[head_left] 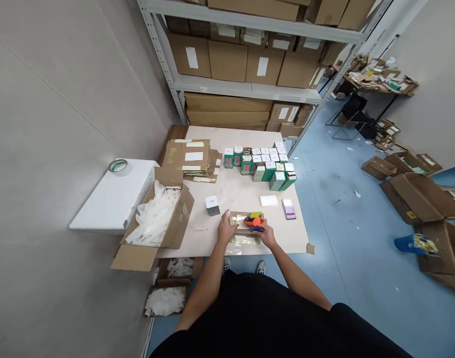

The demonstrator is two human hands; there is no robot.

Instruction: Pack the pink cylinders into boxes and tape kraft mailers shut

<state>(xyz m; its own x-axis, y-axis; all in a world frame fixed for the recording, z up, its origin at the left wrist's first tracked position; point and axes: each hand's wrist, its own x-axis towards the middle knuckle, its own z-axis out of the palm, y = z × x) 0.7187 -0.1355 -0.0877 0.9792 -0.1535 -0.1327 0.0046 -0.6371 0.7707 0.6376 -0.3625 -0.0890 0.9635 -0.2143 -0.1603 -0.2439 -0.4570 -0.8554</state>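
On the table [236, 194], left to right, we record: one small carton [213, 206] near the edge, its label unreadable; the left hand [225, 228], half open and pressed on a gold-trimmed cardboard pack [245, 223], its grip unclear; the right hand [269, 235], curled around an orange tape dispenser [254, 223], partly hiding it. Beyond, green boxes [260, 166], writing too small to read.

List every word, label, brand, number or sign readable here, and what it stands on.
No text is readable: the white labels on the cardboard cartons, the green boxes, the mark on the small box and the orange tape dispenser by the right hand are all too small or blurred.
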